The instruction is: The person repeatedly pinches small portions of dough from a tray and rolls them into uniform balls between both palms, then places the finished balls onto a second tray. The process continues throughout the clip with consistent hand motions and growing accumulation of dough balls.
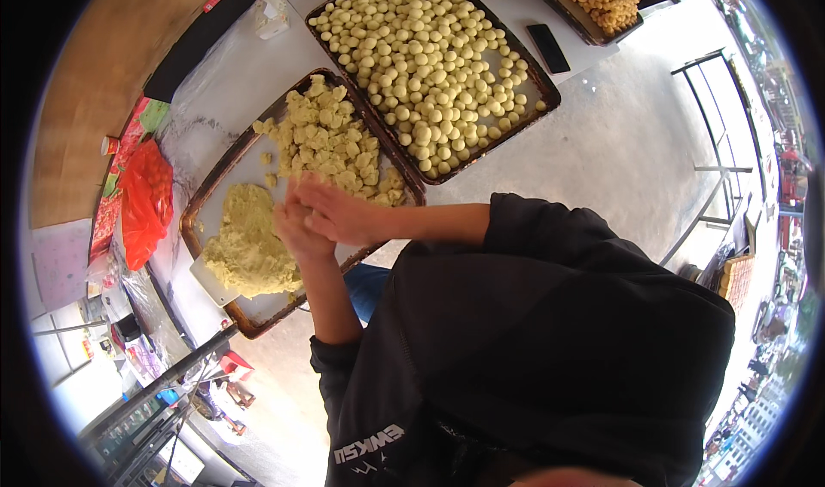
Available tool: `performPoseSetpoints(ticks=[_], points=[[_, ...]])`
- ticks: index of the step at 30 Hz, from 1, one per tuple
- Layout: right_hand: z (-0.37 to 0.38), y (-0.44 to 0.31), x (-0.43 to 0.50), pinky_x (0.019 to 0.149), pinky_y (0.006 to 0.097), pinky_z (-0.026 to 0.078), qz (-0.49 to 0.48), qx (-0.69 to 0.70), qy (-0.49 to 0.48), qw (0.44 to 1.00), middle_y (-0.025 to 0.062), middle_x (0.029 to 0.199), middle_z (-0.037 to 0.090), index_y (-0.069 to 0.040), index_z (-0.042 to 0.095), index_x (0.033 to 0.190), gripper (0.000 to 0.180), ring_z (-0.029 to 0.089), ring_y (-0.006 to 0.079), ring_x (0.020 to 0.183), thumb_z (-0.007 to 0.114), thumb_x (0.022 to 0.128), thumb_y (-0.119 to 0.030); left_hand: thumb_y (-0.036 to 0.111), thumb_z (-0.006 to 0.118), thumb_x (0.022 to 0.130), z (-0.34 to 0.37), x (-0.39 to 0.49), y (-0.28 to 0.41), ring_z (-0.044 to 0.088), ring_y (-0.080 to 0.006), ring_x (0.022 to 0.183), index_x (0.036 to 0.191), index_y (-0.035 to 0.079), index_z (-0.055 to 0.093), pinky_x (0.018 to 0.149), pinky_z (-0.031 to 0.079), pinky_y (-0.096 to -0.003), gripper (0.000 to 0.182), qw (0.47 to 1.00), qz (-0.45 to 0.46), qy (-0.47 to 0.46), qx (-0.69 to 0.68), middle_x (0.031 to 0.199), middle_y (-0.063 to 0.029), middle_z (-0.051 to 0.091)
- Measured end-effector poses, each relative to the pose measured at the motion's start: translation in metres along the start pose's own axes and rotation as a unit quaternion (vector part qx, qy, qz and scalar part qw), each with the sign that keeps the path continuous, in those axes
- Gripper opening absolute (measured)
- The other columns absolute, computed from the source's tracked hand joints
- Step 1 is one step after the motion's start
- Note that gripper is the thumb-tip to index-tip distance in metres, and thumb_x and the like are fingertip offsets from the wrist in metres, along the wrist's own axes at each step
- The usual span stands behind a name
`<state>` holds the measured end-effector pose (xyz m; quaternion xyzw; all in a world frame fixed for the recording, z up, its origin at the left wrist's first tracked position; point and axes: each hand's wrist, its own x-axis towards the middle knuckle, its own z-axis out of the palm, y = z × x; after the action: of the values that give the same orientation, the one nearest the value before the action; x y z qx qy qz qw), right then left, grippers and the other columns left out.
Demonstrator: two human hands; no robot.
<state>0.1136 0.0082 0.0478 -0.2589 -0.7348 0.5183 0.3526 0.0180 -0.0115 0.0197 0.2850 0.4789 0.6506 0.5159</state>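
My left hand (304,232) and my right hand (345,211) are pressed together, the right palm laid over the left. They are above a rimmed metal baking tray (219,184). Whatever may be between the palms is hidden, and the fingers are slightly blurred. Just beyond my hands, many small torn lumps of yellow dough (335,135) are heaped in the tray. A large mass of the same dough (248,242) lies to the left of my left hand. A white flat dough scraper (214,282) sticks out from under its edge.
A second baking tray (548,103) adjoins the first, filled with rolled dough balls (419,61). Near it lie a smartphone (549,48) and a tissue box (272,14). A red plastic bag (147,206) rests at the table's far side. A tray of fried brown snacks (596,0) stands top right.
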Motion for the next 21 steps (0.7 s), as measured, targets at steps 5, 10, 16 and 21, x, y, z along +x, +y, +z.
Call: performPoseSetpoints(ticks=[5,10,16,21], points=[[-0.007,0.000,0.004,0.101,0.0422,0.031,-0.044,-0.014,0.115,0.992,0.0236,0.125,0.042,0.004,0.041,0.123,0.040,0.041,0.0388,0.117,0.045,0.090,-0.017,0.043,0.029,0.096,-0.006,0.006,-0.023,0.031,-0.0350,0.130,0.143,0.004,0.019,0.107,0.028,-0.0425,0.061,0.956,-0.008,-0.153,-0.252,0.143,-0.0176,0.028],[-0.001,0.017,0.000,0.101,0.0420,0.033,-0.046,-0.033,0.004,0.998,0.0245,0.130,0.040,0.002,0.038,0.128,0.044,0.039,0.0387,0.120,0.042,0.091,-0.020,0.044,0.031,0.096,-0.002,0.007,-0.017,0.035,-0.0274,0.129,0.142,0.006,0.023,0.102,0.035,-0.0357,0.060,0.990,0.027,0.037,-0.130,0.141,-0.0152,0.034],[-0.007,0.015,0.003,0.105,0.0439,0.027,0.035,0.032,0.083,0.995,0.0245,0.127,0.041,0.002,0.037,0.130,0.046,0.037,0.0393,0.121,0.044,0.093,-0.026,0.042,0.024,0.098,0.016,-0.006,-0.003,0.042,-0.0313,0.122,0.140,-0.001,0.022,0.102,0.033,-0.0390,0.060,0.962,-0.105,-0.012,-0.253,0.136,-0.0183,0.040],[-0.019,-0.004,0.005,0.107,0.0395,0.023,-0.053,-0.048,-0.054,0.996,0.0232,0.135,0.035,0.003,0.033,0.134,0.049,0.029,0.0355,0.130,0.039,0.095,-0.025,0.041,0.027,0.096,0.025,0.002,0.007,0.044,-0.0282,0.119,0.140,0.002,0.024,0.100,0.036,-0.0383,0.058,0.978,-0.073,0.056,-0.190,0.135,-0.0156,0.041]])
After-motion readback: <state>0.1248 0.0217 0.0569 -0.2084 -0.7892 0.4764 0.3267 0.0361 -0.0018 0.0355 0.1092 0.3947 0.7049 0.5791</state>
